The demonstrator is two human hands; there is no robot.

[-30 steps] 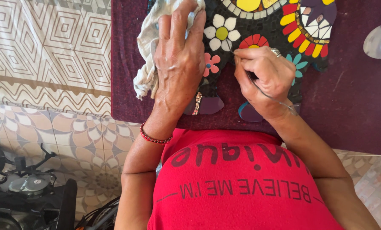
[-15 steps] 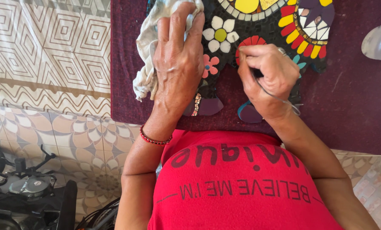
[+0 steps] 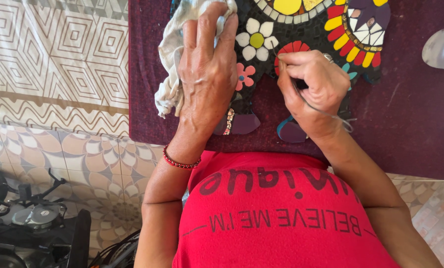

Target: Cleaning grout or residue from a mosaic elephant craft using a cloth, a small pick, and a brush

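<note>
A black mosaic piece [image 3: 306, 30] with coloured tile flowers lies on a dark maroon cloth [image 3: 410, 124]. My left hand [image 3: 207, 69] lies flat on its left part, pressing a crumpled whitish rag [image 3: 175, 54] against it. My right hand [image 3: 314, 89] is closed around a thin metal pick [image 3: 326, 111], its tip at the edge of a red flower [image 3: 291, 48] on the mosaic. A white and yellow flower [image 3: 255, 38] and a small pink flower [image 3: 244, 77] lie between the two hands. A red bead bracelet [image 3: 180, 161] circles my left wrist.
A patterned tile floor [image 3: 53, 89] spreads to the left of the maroon cloth. A dark machine with knobs [image 3: 28, 223] stands at the lower left. A pale rounded object [image 3: 443, 49] sits at the right edge. My red shirt [image 3: 281, 218] fills the bottom.
My right hand has shifted slightly, working the pick at the red flower. My left hand stays on the rag.
</note>
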